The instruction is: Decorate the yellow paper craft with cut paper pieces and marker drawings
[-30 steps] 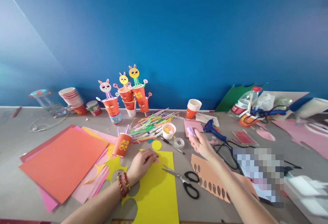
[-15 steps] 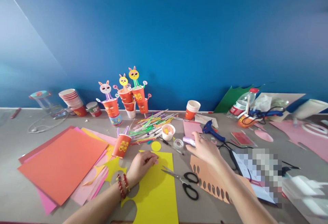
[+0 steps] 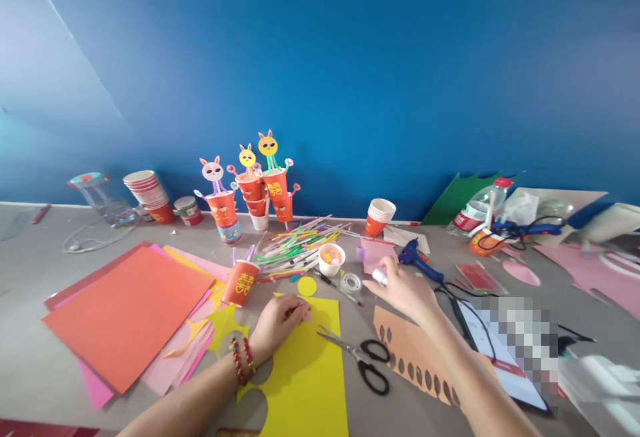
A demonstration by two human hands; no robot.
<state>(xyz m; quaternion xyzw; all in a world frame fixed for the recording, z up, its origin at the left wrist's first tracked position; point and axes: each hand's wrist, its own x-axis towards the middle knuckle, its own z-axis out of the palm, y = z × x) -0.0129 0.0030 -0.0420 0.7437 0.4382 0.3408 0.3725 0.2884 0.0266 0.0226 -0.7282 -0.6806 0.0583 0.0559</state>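
My left hand point(image 3: 281, 322) rests over the yellow paper sheet point(image 3: 315, 384), fingers pinched on a small pink paper piece point(image 3: 307, 318). My right hand point(image 3: 404, 288) holds a glue stick point(image 3: 381, 277), a white end showing beyond the fingers. Its lilac cap point(image 3: 361, 252) stands apart on the table, beside a pink paper point(image 3: 379, 255). Between my hands lie black-handled scissors point(image 3: 356, 352), blades apart. Just above the yellow sheet is a yellow paper disc point(image 3: 307, 286). A roll of clear tape point(image 3: 351, 282) sits left of my right hand.
A tilted red paper cup point(image 3: 241, 284) and a small white cup of paper bits point(image 3: 331, 260) stand in front of piled straws point(image 3: 300, 244). Rabbit-faced cup figures point(image 3: 223, 207) stand behind. A blue glue gun point(image 3: 420, 261) and its cable lie right; orange paper sheets point(image 3: 130, 310) lie left.
The lilac cap, on the glue stick before, is now off it and on the table. My right hand keeps the white stick, while my left hand stays where it was.
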